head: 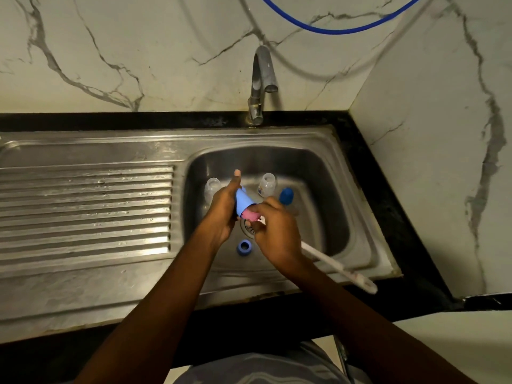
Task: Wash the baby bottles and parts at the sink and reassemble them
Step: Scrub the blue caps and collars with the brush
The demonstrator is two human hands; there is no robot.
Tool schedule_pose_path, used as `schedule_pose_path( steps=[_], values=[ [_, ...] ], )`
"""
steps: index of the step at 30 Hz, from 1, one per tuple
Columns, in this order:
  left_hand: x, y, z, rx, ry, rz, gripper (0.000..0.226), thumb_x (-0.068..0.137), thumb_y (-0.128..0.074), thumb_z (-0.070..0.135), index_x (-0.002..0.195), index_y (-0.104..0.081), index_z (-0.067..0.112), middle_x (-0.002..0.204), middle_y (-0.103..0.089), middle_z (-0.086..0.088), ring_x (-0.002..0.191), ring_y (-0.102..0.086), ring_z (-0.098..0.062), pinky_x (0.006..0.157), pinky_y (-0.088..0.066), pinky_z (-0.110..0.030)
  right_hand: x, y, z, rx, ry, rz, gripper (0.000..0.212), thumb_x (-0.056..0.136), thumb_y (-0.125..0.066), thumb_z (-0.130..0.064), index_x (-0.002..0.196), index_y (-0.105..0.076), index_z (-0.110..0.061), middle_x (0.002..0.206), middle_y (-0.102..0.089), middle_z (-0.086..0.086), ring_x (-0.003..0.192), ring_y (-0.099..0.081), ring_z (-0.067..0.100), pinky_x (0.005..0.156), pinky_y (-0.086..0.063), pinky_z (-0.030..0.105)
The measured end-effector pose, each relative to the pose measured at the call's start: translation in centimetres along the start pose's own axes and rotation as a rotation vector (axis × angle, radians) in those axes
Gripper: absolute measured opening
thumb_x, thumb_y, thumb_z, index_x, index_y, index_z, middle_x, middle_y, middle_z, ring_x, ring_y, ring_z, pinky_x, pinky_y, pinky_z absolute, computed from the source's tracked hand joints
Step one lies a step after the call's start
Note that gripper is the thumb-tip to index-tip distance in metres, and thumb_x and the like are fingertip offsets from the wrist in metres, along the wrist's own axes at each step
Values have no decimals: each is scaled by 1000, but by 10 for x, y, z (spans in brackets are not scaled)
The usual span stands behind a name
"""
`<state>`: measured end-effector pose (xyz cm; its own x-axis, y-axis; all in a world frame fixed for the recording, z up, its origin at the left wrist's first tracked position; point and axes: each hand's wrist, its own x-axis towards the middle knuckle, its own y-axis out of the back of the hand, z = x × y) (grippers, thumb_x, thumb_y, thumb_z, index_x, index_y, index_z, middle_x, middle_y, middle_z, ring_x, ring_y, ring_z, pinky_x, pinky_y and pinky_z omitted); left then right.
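Over the sink basin [327, 173] my left hand [221, 209] grips a light blue bottle cap [243, 202], thumb pointing up. My right hand [277, 231] holds a white bottle brush [338, 267] whose pink sponge head [250, 215] is pushed into the cap's open end. The brush handle sticks out over the sink's front right rim. Two clear bottles stand in the basin, one [212, 188] behind my left hand, the other [266, 184] to the right. A dark blue cap [286, 195] and a blue screw ring [244, 246] also lie in the basin.
The tap [260, 84] rises behind the basin, with no water visibly running. A ribbed steel drainboard [83, 212] spreads to the left. Marble walls close in at the back and right. A blue hose [332, 27] hangs on the wall above.
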<state>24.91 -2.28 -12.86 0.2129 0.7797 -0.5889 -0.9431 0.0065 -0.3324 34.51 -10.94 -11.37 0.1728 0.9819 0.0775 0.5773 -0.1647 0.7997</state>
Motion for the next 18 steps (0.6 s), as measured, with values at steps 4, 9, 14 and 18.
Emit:
schedule_pose_path(
  steps=[4,9,14,18],
  values=[
    [-3,-2,-15,-135,-63,46,33,93,-60,44,87,-63,11,77,-65,-8,68,-62,-19,66,-52,-31,16,9,-17,1180,-865,-270,18,93,-50,-7,82,-62,1,64,-56,11,48,-48,15,36,-34,20],
    [-2,-4,-8,-118,-165,80,39,86,-60,49,86,-61,10,77,-62,-9,67,-60,-18,62,-49,-29,13,13,-10,803,-554,-186,16,95,-57,-17,88,-65,-5,78,-64,14,55,-57,19,43,-43,27],
    [1,-2,-20,-101,-213,79,28,99,-52,31,83,-62,11,75,-64,-5,67,-62,-14,63,-52,-25,18,15,-5,409,-347,-152,17,93,-59,-15,85,-68,-4,76,-64,9,62,-58,20,51,-50,28],
    [-2,0,-17,-99,-163,-53,33,92,-56,44,91,-58,11,81,-58,-5,72,-56,-15,64,-50,-27,15,34,-13,1268,-898,-415,19,99,-42,-9,87,-55,-2,65,-50,9,43,-47,10,34,-29,16]
  ],
)
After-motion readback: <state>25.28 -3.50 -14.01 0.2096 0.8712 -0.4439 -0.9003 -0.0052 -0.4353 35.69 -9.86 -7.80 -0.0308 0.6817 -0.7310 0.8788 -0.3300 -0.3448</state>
